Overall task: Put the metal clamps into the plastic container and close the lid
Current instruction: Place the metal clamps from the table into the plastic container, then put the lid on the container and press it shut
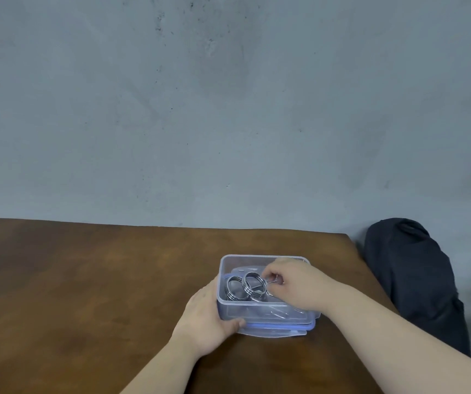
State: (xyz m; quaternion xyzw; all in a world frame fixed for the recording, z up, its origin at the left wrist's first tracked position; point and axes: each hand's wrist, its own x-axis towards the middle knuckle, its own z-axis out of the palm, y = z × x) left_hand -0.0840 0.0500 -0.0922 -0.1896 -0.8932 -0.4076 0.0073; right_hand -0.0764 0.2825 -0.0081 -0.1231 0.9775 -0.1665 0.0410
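Observation:
A clear plastic container (242, 260) stands open on the brown table, resting on its blue-rimmed lid (279, 329). Inside it are shiny ring-shaped metal clamps (241, 285), two of them upright at the left side. My left hand (204, 317) grips the container's near left corner, thumb along the front wall. My right hand (294, 282) reaches in over the right rim, its fingers pinched on the wire handle of one metal clamp. The right half of the container's inside is hidden by that hand.
The brown wooden table (86, 280) runs left and toward me; its right edge lies just beyond the container. A dark bag (416, 280) leans against the grey wall (228, 109) to the right of the table.

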